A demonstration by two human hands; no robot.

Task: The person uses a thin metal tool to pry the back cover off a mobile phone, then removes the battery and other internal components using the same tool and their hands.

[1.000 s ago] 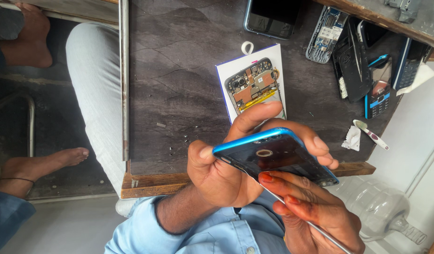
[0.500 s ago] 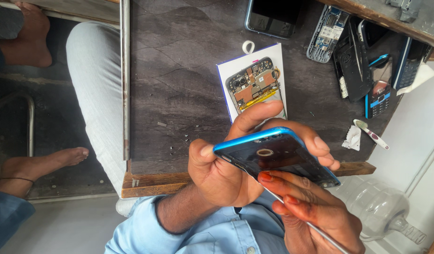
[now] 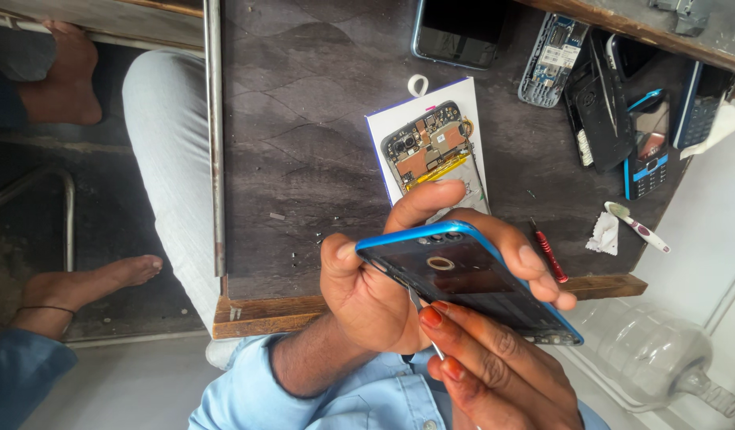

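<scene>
My left hand point(image 3: 367, 295) grips a blue phone back cover point(image 3: 463, 279), dark inner side up, with a round ring hole near its middle. My right hand point(image 3: 495, 370) sits just below the cover and pinches a thin metal tool point(image 3: 425, 322) whose tip meets the cover's near edge. Behind my hands, an opened phone point(image 3: 431, 151) with its circuit board exposed lies on a white card point(image 3: 383, 127) on the dark table point(image 3: 303, 119).
A red screwdriver point(image 3: 549, 251), a crumpled tissue point(image 3: 602, 235) and a toothbrush point(image 3: 638, 227) lie right of my hands. Several keypad phones point(image 3: 646, 151) and a black smartphone point(image 3: 455, 32) are at the far side. A clear water jug point(image 3: 662, 358) stands on the floor. Another person's bare foot point(image 3: 104, 279) is left.
</scene>
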